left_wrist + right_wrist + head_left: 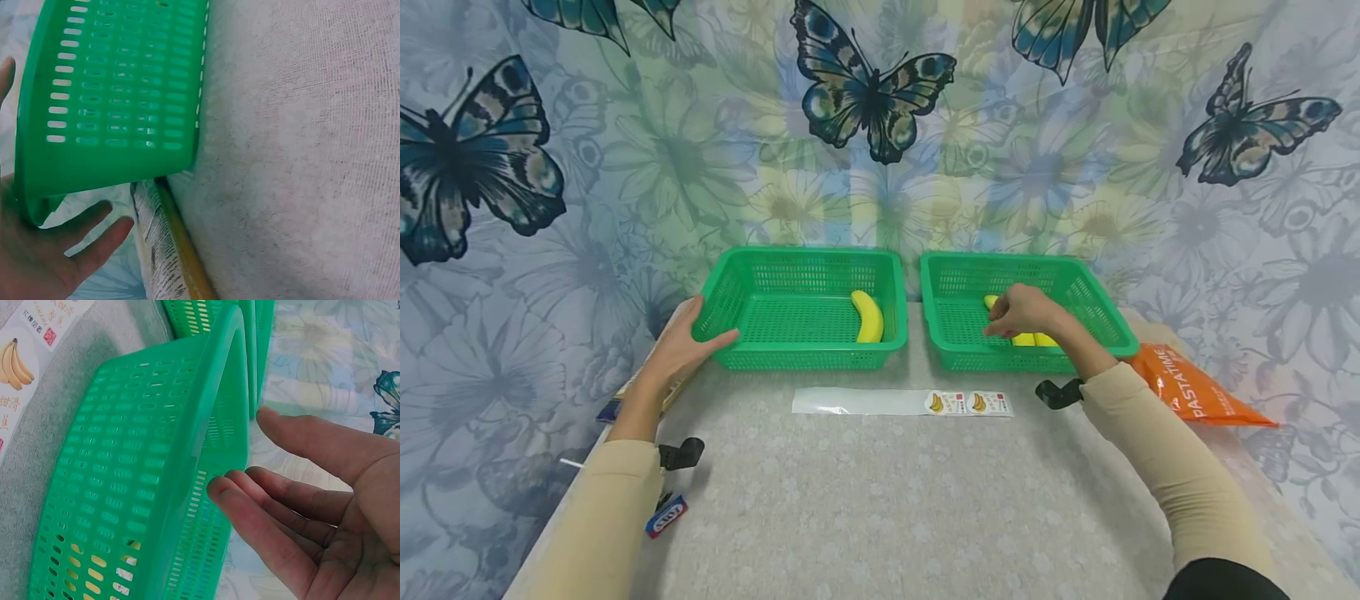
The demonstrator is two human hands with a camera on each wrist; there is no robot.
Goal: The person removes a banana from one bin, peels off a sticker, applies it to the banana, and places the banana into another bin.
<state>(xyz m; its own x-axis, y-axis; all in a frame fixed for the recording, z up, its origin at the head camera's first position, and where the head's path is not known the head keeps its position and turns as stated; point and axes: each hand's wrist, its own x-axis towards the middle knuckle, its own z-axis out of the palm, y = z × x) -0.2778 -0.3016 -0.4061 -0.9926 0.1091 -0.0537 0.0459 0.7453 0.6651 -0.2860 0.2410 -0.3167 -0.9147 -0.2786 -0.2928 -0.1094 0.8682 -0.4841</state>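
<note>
Two green plastic baskets stand side by side. In the left basket (805, 358) one yellow banana (868, 317) lies near the right wall. My left hand (681, 346) is spread at that basket's left end, thumb at the front corner; the left wrist view shows the fingers extended beside the rim. Over the right basket (955, 358) hovers my right hand (1026, 312), its fingers slightly bent. The right wrist view shows a gap between thumb and fingertips with nothing in it. Beneath this hand are several bananas (1024, 339), partly hidden by it.
A strip of banana labels (857, 402) lies in front of the baskets, with two stickers at its right end. An orange bag (1195, 387) is at the right. A small blue-and-red packet (666, 517) sits by the left forearm. Butterfly-printed cloth (880, 200) hangs behind.
</note>
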